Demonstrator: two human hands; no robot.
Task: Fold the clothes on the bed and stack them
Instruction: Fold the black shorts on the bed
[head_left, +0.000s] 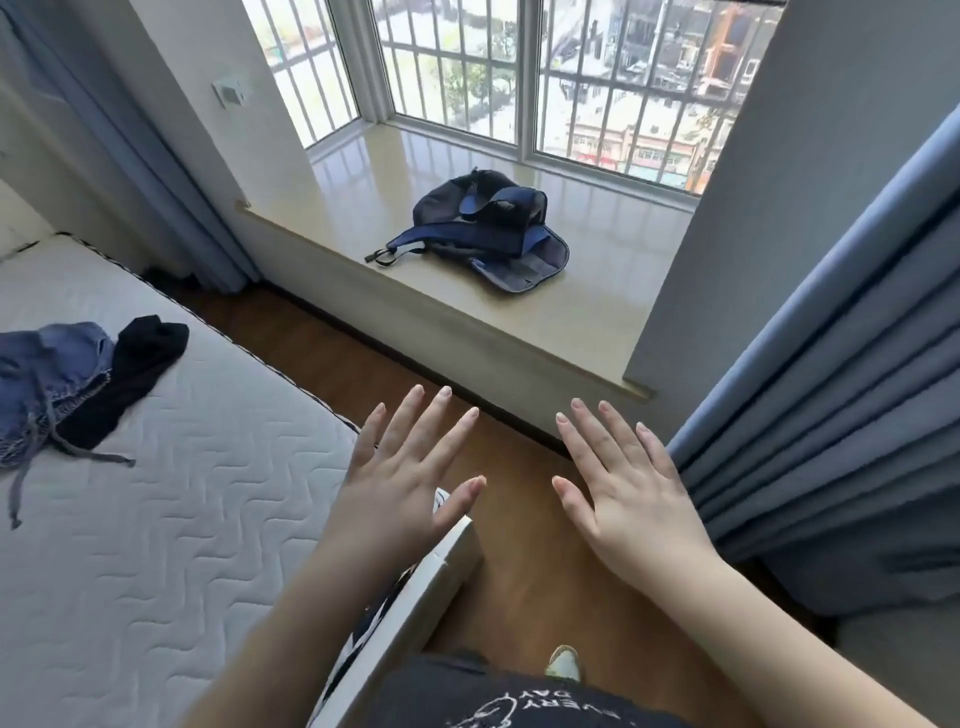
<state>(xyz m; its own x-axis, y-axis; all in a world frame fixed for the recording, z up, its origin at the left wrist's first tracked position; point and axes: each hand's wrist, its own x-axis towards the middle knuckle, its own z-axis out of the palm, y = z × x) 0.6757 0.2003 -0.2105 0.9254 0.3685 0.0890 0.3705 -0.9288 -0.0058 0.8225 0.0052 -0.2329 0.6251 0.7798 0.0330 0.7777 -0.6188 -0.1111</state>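
A crumpled blue denim garment (47, 379) with a grey drawstring lies at the left edge of the white quilted mattress (171, 519). A black garment (130, 379) lies beside it, partly under it. My left hand (400, 483) hovers over the mattress's near right corner, fingers spread and straight, holding nothing. My right hand (628, 493) is held out flat over the wooden floor, also empty. Both hands are far to the right of the clothes.
A dark blue backpack (483, 228) lies on the bay window sill (571, 322). Blue curtains (841, 405) hang at the right and back left. A strip of wooden floor (322, 332) runs between the bed and the sill. A white bed frame edge (415, 608) is near my body.
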